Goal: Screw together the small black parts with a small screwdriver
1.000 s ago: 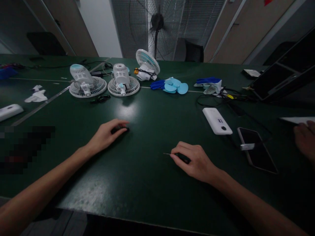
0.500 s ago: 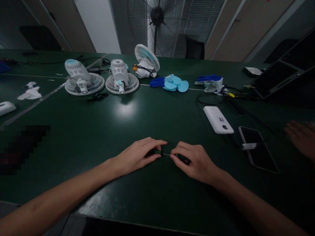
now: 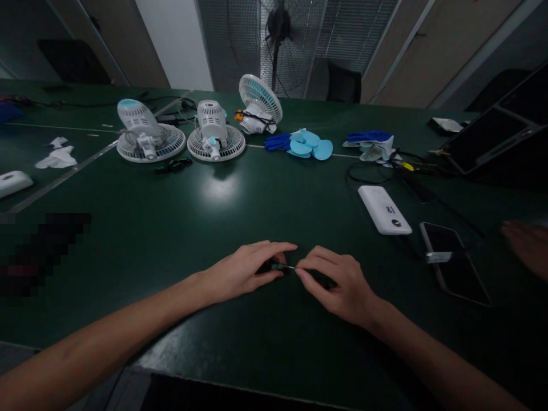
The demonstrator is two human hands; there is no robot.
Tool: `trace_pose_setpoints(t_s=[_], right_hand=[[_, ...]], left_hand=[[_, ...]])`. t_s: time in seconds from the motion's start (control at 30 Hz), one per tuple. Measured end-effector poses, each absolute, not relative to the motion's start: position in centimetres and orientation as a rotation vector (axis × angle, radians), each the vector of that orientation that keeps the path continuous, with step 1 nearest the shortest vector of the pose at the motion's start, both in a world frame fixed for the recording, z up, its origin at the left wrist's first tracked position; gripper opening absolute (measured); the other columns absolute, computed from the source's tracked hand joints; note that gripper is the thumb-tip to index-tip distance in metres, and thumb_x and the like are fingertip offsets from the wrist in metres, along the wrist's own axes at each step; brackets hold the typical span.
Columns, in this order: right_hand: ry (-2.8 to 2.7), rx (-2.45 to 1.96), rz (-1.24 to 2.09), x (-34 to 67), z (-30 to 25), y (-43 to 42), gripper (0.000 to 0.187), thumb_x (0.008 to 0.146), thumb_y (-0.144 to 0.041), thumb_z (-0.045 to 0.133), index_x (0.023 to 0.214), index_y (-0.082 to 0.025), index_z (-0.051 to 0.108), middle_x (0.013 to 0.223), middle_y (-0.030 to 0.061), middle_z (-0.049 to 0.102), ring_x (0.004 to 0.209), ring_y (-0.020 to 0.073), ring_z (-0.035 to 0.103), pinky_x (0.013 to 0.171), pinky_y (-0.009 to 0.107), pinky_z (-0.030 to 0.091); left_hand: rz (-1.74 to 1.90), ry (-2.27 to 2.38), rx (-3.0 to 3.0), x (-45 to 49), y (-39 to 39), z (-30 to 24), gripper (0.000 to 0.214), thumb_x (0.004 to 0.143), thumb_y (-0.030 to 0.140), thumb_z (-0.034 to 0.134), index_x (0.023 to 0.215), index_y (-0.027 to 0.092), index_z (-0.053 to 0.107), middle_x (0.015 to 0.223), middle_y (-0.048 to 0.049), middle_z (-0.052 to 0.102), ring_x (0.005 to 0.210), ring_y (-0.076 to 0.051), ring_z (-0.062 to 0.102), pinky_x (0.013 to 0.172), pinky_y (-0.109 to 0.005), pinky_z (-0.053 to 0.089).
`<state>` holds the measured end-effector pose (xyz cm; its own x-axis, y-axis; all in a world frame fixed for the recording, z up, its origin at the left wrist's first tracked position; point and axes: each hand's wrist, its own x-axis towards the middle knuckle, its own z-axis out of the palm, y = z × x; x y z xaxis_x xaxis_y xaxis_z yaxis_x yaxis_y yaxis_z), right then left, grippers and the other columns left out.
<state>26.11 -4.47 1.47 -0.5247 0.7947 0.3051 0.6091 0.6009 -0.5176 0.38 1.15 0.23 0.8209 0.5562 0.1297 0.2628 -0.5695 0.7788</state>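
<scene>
My left hand point(image 3: 244, 268) rests on the green table with its thumb and fingers curled loosely around a small green-and-dark piece point(image 3: 277, 266). Its index finger stretches forward over the piece. A thin metal shaft, like that of a screwdriver point(image 3: 290, 267), runs between this piece and the fingertips of my right hand point(image 3: 338, 279). Thumb and index finger of the right hand pinch the shaft's right end. Under the right palm it is dark, and I cannot make out the handle there. Both hands are close together near the table's middle.
Partly dismantled white fans point(image 3: 149, 140) stand at the back, beside light-blue fan blades point(image 3: 310, 144) and gloves point(image 3: 370, 140). To the right lie a white power bank point(image 3: 383, 210) and a phone point(image 3: 458, 268). Another person's hand point(image 3: 528, 245) is at the right edge.
My left fingers have loosened around the green piece. The right fingertips now pinch the shaft, and the dark handle seen under them before is mostly hidden. The view has shifted slightly.
</scene>
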Motion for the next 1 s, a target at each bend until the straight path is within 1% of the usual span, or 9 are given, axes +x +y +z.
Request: trace_pose_setpoints(t_s=[0.1,0.2,0.3,0.4,0.53,0.6,0.67,0.8,1.0], right_hand=[[-2.218,-1.102,0.469,25.8,1.6,-4.6,0.012,0.100,-0.021,0.059,0.101,-0.020,0.071,0.091,0.0031,0.067,0.077,0.0137,0.064,0.066,0.028,0.044],[-2.245,-1.109,0.502,26.1,1.4,-4.4,0.013,0.101,-0.021,0.058,0.102,-0.019,0.071,0.092,0.0036,0.067,0.074,0.0134,0.062,0.062,0.027,0.044],[-2.240,-1.144,0.539,26.6,1.0,-4.1,0.014,0.101,-0.022,0.057,0.103,-0.018,0.071,0.093,0.0047,0.067,0.074,0.0139,0.062,0.063,0.027,0.046],[-2.229,-1.161,0.536,27.0,0.9,-3.9,0.015,0.101,-0.023,0.057,0.104,-0.019,0.071,0.093,0.0054,0.068,0.074,0.0147,0.062,0.064,0.027,0.048],[-2.226,-1.153,0.569,27.1,0.9,-4.0,0.016,0.102,-0.025,0.057,0.104,-0.019,0.071,0.093,0.0054,0.069,0.074,0.0148,0.063,0.065,0.028,0.050],[-2.219,-1.141,0.592,27.1,1.0,-4.0,0.017,0.102,-0.025,0.056,0.103,-0.018,0.072,0.093,0.0051,0.069,0.073,0.0144,0.063,0.064,0.027,0.050],[-2.211,-1.131,0.608,27.1,1.0,-4.0,0.018,0.103,-0.026,0.056,0.104,-0.018,0.072,0.092,0.0052,0.069,0.073,0.0143,0.063,0.063,0.026,0.051],[-2.208,-1.133,0.619,27.1,0.9,-4.0,0.017,0.103,-0.025,0.056,0.105,-0.018,0.071,0.093,0.0055,0.069,0.075,0.0143,0.063,0.064,0.026,0.051],[-2.211,-1.135,0.616,27.0,0.9,-4.1,0.016,0.103,-0.024,0.057,0.105,-0.018,0.071,0.093,0.0051,0.068,0.075,0.0145,0.063,0.065,0.027,0.051]], left_hand=[[0.473,0.589,2.184,0.4,1.3,0.1,0.064,0.099,0.022,0.064,0.156,0.033,0.036,0.120,-0.0051,0.065,0.108,-0.019,0.063,0.095,-0.036,0.054],[0.471,0.601,2.189,0.4,1.3,0.0,0.063,0.099,0.022,0.063,0.155,0.033,0.037,0.119,-0.0047,0.065,0.107,-0.018,0.064,0.093,-0.034,0.054],[0.471,0.602,2.215,0.5,1.2,0.2,0.060,0.100,0.024,0.062,0.154,0.032,0.039,0.120,-0.0057,0.065,0.106,-0.018,0.064,0.092,-0.034,0.055],[0.471,0.586,2.310,-0.1,1.0,0.4,0.054,0.103,0.026,0.057,0.154,0.030,0.040,0.123,-0.0082,0.065,0.111,-0.020,0.063,0.097,-0.037,0.054],[0.414,0.664,2.498,-3.5,1.5,0.6,0.046,0.106,0.026,0.048,0.152,0.028,0.044,0.133,-0.0105,0.061,0.119,-0.023,0.060,0.103,-0.041,0.051],[0.394,0.789,2.544,-6.4,2.5,0.5,0.043,0.107,0.029,0.046,0.150,0.029,0.049,0.134,-0.0100,0.061,0.119,-0.023,0.060,0.104,-0.042,0.051],[0.411,0.989,2.533,-9.6,4.1,0.4,0.041,0.106,0.035,0.047,0.146,0.027,0.053,0.133,-0.0102,0.061,0.117,-0.025,0.060,0.102,-0.042,0.051],[0.497,1.409,2.477,-15.8,8.1,0.4,0.045,0.102,0.047,0.050,0.138,0.023,0.059,0.128,-0.0103,0.063,0.113,-0.027,0.060,0.098,-0.040,0.051],[0.465,1.801,2.423,-20.9,11.4,0.7,0.050,0.102,0.048,0.047,0.140,0.017,0.056,0.122,-0.0064,0.060,0.105,-0.022,0.057,0.095,-0.034,0.049]])
